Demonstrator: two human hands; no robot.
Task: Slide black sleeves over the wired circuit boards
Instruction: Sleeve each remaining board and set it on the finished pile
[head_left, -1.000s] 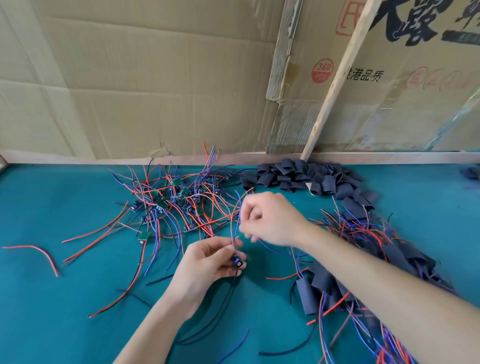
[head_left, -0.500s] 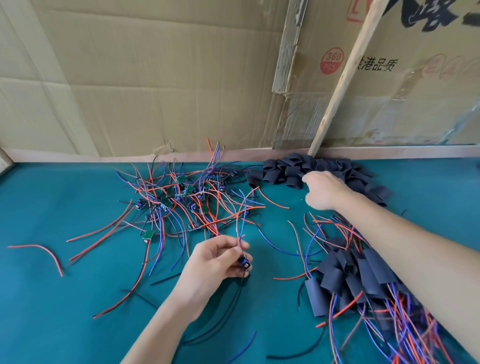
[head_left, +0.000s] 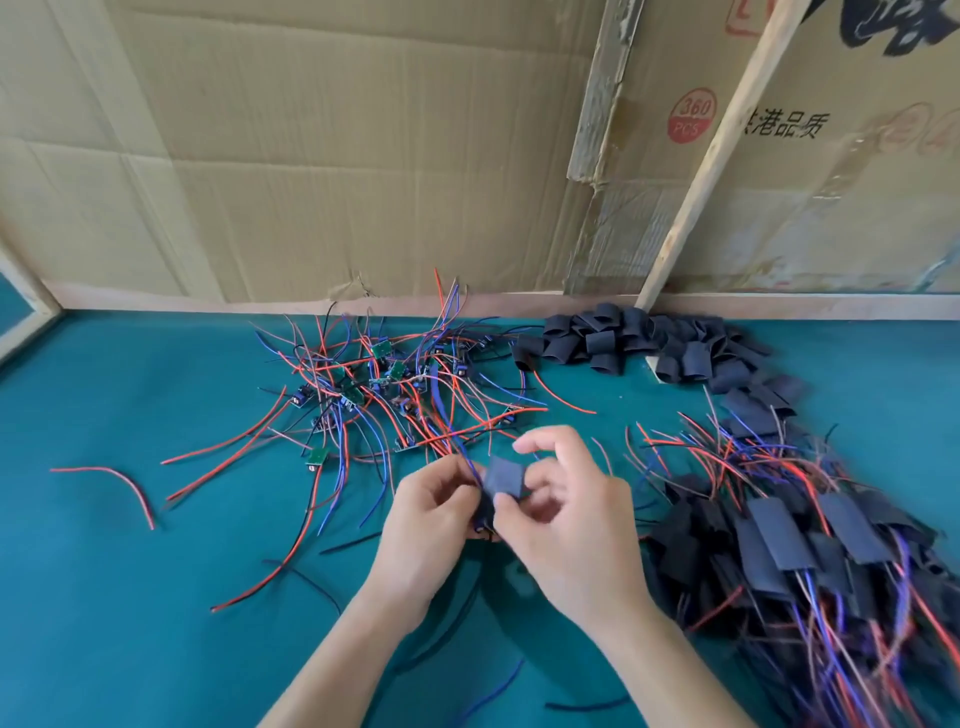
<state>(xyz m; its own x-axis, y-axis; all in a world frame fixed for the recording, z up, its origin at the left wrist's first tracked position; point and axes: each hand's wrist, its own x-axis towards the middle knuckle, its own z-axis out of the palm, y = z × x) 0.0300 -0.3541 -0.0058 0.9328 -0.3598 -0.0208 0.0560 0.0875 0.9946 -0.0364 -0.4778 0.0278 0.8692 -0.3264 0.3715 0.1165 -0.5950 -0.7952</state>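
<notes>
While held low at centre frame, pinched between thumb and fingers of right hand (head_left: 566, 525): one black sleeve (head_left: 506, 477), flat and upright, just above the knuckles. Curled around a small wired circuit board (head_left: 482, 522), mostly hidden behind the sleeve's lower edge: left hand (head_left: 434, 514), fingers closed on it. Rising from that board past the sleeve's left side, toward the upper middle: blue and red leads. Cannot tell whether the board's end already sits inside the sleeve.

Spread over green table mat (head_left: 130, 571):
- Upper centre: tangle of bare boards with wires (head_left: 384, 384), small green boards showing among red, blue and black leads.
- Upper right of centre, against the back edge: heap of empty black sleeves (head_left: 623, 340), loose, touching one another, trailing toward the right.
- Lower right: pile of sleeved boards (head_left: 810, 540), black tubes overlapping, wires fanning out of both ends.
- Far left: single red wire (head_left: 111, 478), lying apart from the rest.

No bin, tray or box holding any of it; all three piles straight on the mat. Behind, across the top: cardboard wall (head_left: 337, 156), with leaning wooden slat (head_left: 717, 156) at upper right, foot resting by the empty sleeves.
</notes>
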